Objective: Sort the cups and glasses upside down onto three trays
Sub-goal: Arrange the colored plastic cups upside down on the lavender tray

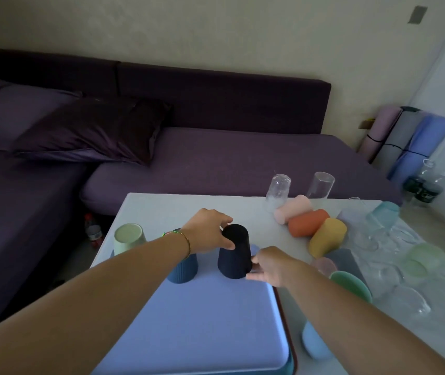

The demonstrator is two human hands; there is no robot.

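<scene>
A dark navy cup (234,253) stands upside down at the far edge of the blue tray (210,320). My left hand (210,230) grips its upper part. My right hand (268,263) touches its lower rim from the right. A ribbed blue cup (185,269) stands upside down to its left, partly behind my left forearm. A pale green cup (129,238) is upside down at the tray's far left corner. Pink (293,211), orange (308,222) and yellow (327,236) cups lie on their sides to the right.
More trays are stacked under the blue one. Clear glasses (278,190) stand at the table's far edge, and several lie at the right (405,293). A green cup (351,284) and a light blue cup (314,345) lie by my right arm. A purple sofa is behind.
</scene>
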